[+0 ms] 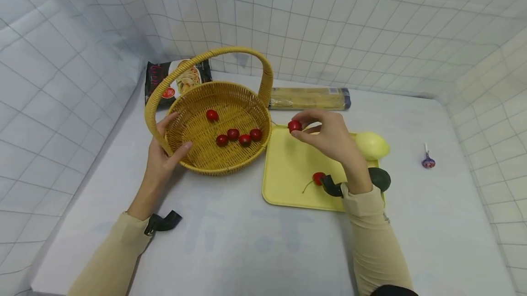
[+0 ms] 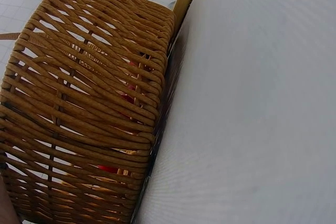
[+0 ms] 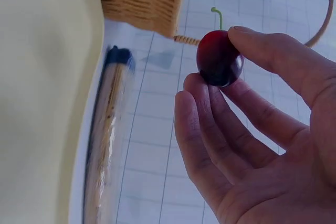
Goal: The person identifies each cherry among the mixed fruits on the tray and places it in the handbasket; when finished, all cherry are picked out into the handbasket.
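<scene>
A yellow-brown wicker basket (image 1: 222, 168) with a tall arched handle stands at centre left; several red cherries (image 1: 233, 134) lie inside. My left hand (image 1: 161, 156) grips its left side, thumb over the rim, beside the foot of the handle. The woven wall (image 2: 84, 98) fills much of the left wrist view, where that hand is mostly hidden. Between thumb and fingertips my right hand (image 1: 325, 133) pinches a dark red cherry (image 3: 220, 59) with a green stem, above a yellow tray (image 1: 284, 191) and right of the basket. Another cherry (image 1: 318, 178) with its stem lies on the tray.
At the tray's right side are a yellow lemon-like fruit (image 1: 372, 145) and a dark green avocado-like fruit (image 1: 379, 179). Behind stand a black food packet (image 1: 158, 76) and a long clear-wrapped pack (image 1: 309, 98). A lollipop (image 1: 428, 162) lies far right. White gridded sheeting (image 1: 329, 21) encloses the table.
</scene>
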Demonstrator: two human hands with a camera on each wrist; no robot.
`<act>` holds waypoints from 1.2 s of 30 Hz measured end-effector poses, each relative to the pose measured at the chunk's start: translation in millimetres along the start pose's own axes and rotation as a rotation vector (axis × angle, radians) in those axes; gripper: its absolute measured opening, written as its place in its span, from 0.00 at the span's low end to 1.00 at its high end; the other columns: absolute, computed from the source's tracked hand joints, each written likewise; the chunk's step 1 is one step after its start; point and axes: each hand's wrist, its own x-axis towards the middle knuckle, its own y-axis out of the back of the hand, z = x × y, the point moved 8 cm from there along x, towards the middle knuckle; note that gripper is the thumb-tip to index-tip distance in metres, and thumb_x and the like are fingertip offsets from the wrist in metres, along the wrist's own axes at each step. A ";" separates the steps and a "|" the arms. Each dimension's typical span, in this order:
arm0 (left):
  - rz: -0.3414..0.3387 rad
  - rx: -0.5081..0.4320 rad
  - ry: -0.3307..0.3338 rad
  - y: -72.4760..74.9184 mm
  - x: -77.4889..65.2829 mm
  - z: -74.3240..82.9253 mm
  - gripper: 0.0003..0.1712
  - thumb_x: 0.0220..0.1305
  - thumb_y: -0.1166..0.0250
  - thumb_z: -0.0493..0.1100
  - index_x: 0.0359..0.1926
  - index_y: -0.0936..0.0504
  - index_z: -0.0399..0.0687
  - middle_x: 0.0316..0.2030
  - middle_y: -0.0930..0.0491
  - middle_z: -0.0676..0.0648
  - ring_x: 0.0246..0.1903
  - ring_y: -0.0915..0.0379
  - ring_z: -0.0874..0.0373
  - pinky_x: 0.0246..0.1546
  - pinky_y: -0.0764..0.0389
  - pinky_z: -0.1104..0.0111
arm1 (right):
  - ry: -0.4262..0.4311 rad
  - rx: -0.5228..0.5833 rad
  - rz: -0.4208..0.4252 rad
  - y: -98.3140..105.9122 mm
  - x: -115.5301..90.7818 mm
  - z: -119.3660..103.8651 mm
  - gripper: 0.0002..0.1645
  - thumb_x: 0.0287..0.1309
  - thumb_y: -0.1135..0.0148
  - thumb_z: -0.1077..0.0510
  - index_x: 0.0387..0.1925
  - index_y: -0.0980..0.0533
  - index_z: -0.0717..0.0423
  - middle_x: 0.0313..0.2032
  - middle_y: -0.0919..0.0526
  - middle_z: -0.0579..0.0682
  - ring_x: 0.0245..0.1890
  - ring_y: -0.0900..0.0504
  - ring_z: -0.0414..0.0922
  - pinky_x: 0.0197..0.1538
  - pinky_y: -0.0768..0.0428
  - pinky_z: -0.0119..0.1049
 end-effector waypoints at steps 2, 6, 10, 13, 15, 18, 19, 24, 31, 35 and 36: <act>0.000 0.007 0.002 -1.2 0.1 -0.3 0.44 0.64 0.32 0.34 0.79 0.36 0.45 0.77 0.36 0.42 0.79 0.47 0.54 0.78 0.49 0.66 | 0.018 0.006 0.001 -4.1 5.4 -7.1 0.15 0.61 0.24 0.57 0.50 0.14 0.53 0.46 0.10 0.49 0.45 0.13 0.44 0.51 0.13 0.44; 0.003 0.018 0.008 -1.7 -0.3 0.2 0.44 0.64 0.31 0.35 0.79 0.36 0.46 0.77 0.36 0.42 0.79 0.47 0.53 0.79 0.50 0.63 | 0.038 0.008 0.003 -16.6 17.6 -18.8 0.16 0.61 0.24 0.58 0.51 0.14 0.55 0.47 0.11 0.50 0.45 0.13 0.44 0.51 0.13 0.44; 0.006 0.023 0.012 -0.7 0.8 1.3 0.44 0.64 0.31 0.35 0.79 0.35 0.47 0.77 0.36 0.43 0.80 0.47 0.52 0.80 0.52 0.58 | 0.070 -0.022 -0.003 -31.9 31.4 -31.3 0.17 0.63 0.25 0.58 0.53 0.15 0.57 0.48 0.11 0.51 0.45 0.14 0.45 0.53 0.14 0.42; 0.007 0.012 0.019 -0.9 0.7 -0.3 0.45 0.63 0.31 0.34 0.79 0.36 0.47 0.77 0.36 0.42 0.80 0.48 0.51 0.81 0.54 0.56 | 0.109 -0.051 0.003 -43.7 40.1 -38.8 0.18 0.64 0.26 0.58 0.53 0.15 0.58 0.48 0.12 0.52 0.45 0.15 0.46 0.53 0.14 0.40; 0.007 0.007 0.027 -0.9 -0.1 -1.9 0.45 0.63 0.32 0.34 0.79 0.36 0.46 0.77 0.36 0.42 0.80 0.48 0.50 0.81 0.54 0.57 | 0.134 -0.068 0.010 -51.2 44.4 -43.6 0.17 0.63 0.26 0.58 0.53 0.15 0.58 0.48 0.12 0.51 0.45 0.15 0.46 0.53 0.15 0.40; 0.003 0.007 0.034 -1.4 -1.1 -2.4 0.45 0.63 0.31 0.33 0.80 0.37 0.47 0.77 0.36 0.43 0.80 0.48 0.50 0.80 0.52 0.59 | 0.168 -0.089 0.030 -62.1 50.7 -50.2 0.16 0.64 0.26 0.58 0.51 0.15 0.58 0.46 0.12 0.51 0.44 0.14 0.46 0.52 0.16 0.39; 0.002 0.005 0.031 -1.5 -1.1 -1.8 0.45 0.63 0.31 0.33 0.80 0.36 0.47 0.77 0.36 0.43 0.80 0.48 0.50 0.80 0.52 0.59 | 0.175 -0.096 0.039 -65.6 52.8 -51.9 0.15 0.64 0.26 0.57 0.50 0.15 0.57 0.45 0.11 0.50 0.43 0.13 0.45 0.51 0.16 0.39; -0.001 -0.007 -0.003 -1.6 -0.5 0.7 0.44 0.62 0.32 0.32 0.79 0.35 0.46 0.77 0.35 0.41 0.80 0.47 0.50 0.79 0.51 0.59 | 0.163 -0.112 0.071 -82.2 59.5 -55.6 0.14 0.64 0.25 0.57 0.49 0.14 0.58 0.42 0.10 0.51 0.38 0.14 0.44 0.45 0.17 0.36; -0.013 -0.005 -0.002 -2.6 -0.8 1.1 0.44 0.64 0.32 0.32 0.80 0.36 0.47 0.77 0.36 0.41 0.79 0.46 0.49 0.77 0.47 0.64 | 0.077 -0.044 0.053 -92.3 59.7 -49.2 0.24 0.65 0.26 0.53 0.58 0.18 0.60 0.50 0.11 0.56 0.46 0.11 0.46 0.53 0.15 0.38; -0.017 0.002 0.004 -2.2 -0.6 0.4 0.44 0.65 0.32 0.33 0.80 0.37 0.48 0.78 0.37 0.40 0.79 0.46 0.48 0.77 0.47 0.64 | 0.071 -0.014 0.094 -81.0 52.9 -43.6 0.26 0.68 0.28 0.50 0.61 0.19 0.59 0.51 0.12 0.57 0.49 0.11 0.47 0.56 0.16 0.40; -0.017 0.006 0.004 -1.9 -0.2 0.7 0.45 0.65 0.32 0.33 0.80 0.37 0.47 0.78 0.37 0.40 0.79 0.46 0.48 0.78 0.48 0.62 | 0.084 -0.013 0.110 -76.7 50.7 -42.9 0.25 0.68 0.29 0.49 0.61 0.19 0.58 0.51 0.12 0.56 0.49 0.12 0.47 0.56 0.15 0.41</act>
